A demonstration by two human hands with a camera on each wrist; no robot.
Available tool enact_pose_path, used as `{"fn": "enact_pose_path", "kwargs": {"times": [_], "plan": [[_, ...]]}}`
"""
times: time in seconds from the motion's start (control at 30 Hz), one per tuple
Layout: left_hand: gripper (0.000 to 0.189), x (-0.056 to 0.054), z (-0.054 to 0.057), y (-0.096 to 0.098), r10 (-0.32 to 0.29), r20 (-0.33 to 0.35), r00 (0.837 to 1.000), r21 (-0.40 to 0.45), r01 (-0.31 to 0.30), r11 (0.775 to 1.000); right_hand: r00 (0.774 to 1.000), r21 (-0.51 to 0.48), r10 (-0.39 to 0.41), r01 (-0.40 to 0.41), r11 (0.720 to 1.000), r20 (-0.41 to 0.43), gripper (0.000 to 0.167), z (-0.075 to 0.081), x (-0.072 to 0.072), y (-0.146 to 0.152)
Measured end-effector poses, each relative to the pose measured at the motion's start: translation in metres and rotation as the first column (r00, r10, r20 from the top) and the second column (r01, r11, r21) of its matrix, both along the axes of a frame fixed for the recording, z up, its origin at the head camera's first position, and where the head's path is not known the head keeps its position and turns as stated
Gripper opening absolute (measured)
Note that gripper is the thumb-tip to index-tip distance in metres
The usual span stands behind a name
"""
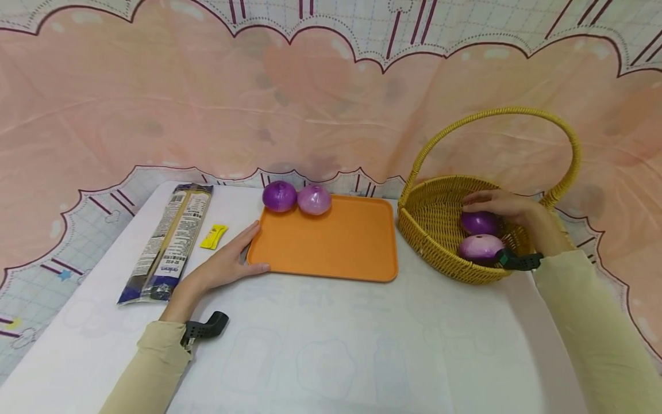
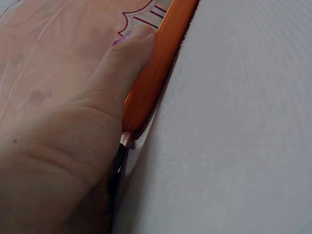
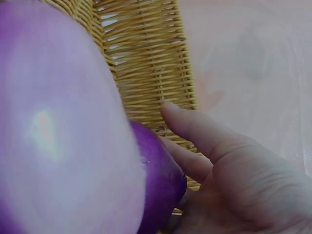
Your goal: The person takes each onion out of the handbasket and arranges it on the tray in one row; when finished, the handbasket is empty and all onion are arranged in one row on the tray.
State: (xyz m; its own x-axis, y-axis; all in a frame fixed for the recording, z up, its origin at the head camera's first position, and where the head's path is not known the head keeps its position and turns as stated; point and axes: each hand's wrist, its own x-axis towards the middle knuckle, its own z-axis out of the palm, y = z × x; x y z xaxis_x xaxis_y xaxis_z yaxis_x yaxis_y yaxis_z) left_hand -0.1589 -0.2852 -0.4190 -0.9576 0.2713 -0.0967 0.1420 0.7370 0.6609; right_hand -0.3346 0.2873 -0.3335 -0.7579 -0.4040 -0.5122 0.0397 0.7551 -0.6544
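An orange tray (image 1: pixel 331 241) lies on the white table. My left hand (image 1: pixel 227 259) spans its near left corner, straight fingers along the left edge and the thumb (image 2: pixel 129 56) against the front rim. A dark purple toy onion (image 1: pixel 280 196) and a lilac toy onion (image 1: pixel 314 199) sit side by side at the tray's back left. At the right stands a wicker basket (image 1: pixel 429 236) with a raised handle. Inside it are another dark purple onion (image 3: pixel 158 180) and a lilac onion (image 3: pixel 68 122). My right hand (image 1: pixel 504 206) reaches in beside the dark one, thumb extended apart from it.
A long printed plastic packet (image 1: pixel 168 244) lies at the table's left. Between it and the tray is a small yellow wrapped packet (image 1: pixel 214 236). The basket's tall handle (image 1: pixel 509 111) arches above the right hand. A patterned cloth (image 1: pixel 310 103) hangs behind the table.
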Motion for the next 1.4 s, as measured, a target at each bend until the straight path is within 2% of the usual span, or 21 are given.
{"fn": "enact_pose_path", "kwargs": {"times": [0.33,0.63,0.8,1.03,1.13,1.27,1.4], "plan": [[0.103,-0.001,0.001,-0.001,0.002,0.003,1.000,0.009,-0.002,1.000,0.995,0.032,0.073,-0.076,0.997,0.074,0.070,0.002,0.000,0.000],[0.103,-0.001,0.002,-0.001,0.010,0.009,1.000,-0.002,-0.010,1.000,0.991,-0.001,0.061,-0.061,0.998,0.118,0.070,0.002,-0.001,0.000],[0.103,0.000,0.002,-0.001,0.009,0.005,1.000,0.009,-0.009,1.000,0.990,-0.008,0.065,-0.065,0.998,0.128,0.069,0.002,-0.002,0.000],[0.101,0.000,0.002,0.000,0.004,0.001,1.000,0.011,-0.004,1.000,0.992,0.028,0.074,-0.077,0.997,0.106,0.073,0.003,-0.004,-0.003],[0.101,0.000,0.002,0.001,0.003,0.003,1.000,0.017,-0.003,1.000,0.995,0.019,0.043,-0.045,0.999,0.092,0.074,0.004,-0.004,-0.006],[0.102,0.001,0.003,0.001,0.006,0.010,1.000,0.021,-0.006,1.000,0.997,-0.051,-0.061,0.064,0.997,0.057,0.071,0.009,-0.002,-0.010],[0.102,0.001,0.003,0.001,0.011,0.016,1.000,0.020,-0.012,1.000,0.980,-0.177,-0.197,0.196,0.965,0.015,0.053,0.015,0.001,-0.019]]}}
